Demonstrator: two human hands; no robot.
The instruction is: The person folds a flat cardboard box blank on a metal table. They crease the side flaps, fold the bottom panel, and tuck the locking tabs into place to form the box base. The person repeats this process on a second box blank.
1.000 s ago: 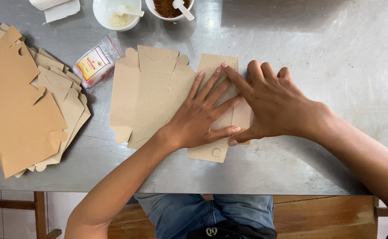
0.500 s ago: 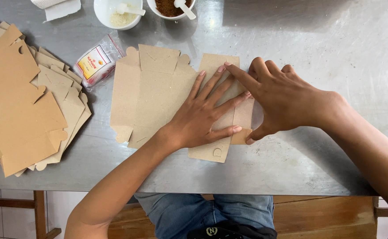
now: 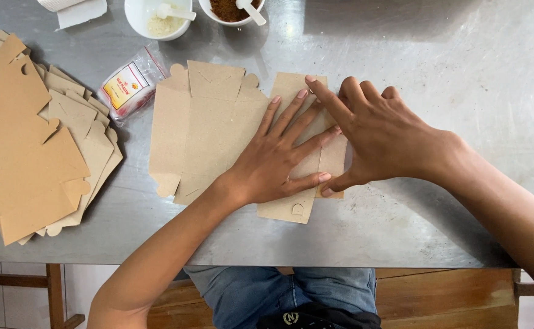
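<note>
A flat brown cardboard box blank (image 3: pixel 206 131) lies on the steel table (image 3: pixel 450 55) in the head view. My left hand (image 3: pixel 279 155) presses flat on its right part, fingers spread. My right hand (image 3: pixel 380 134) rests on the blank's right edge, fingers arched over a folded flap, thumb at the lower edge. Neither hand lifts the cardboard off the table.
A stack of similar cardboard blanks (image 3: pixel 29 140) lies at the left. A small plastic packet (image 3: pixel 127 85) sits beside it. Two white bowls with spoons, one with pale contents (image 3: pixel 157 15) and one with brown (image 3: pixel 230 9), stand at the far edge. A paper roll (image 3: pixel 72 9) is top left.
My right hand has slid a little to the right along the blank's right flap and arched up. My left hand has stayed pressed in place.
</note>
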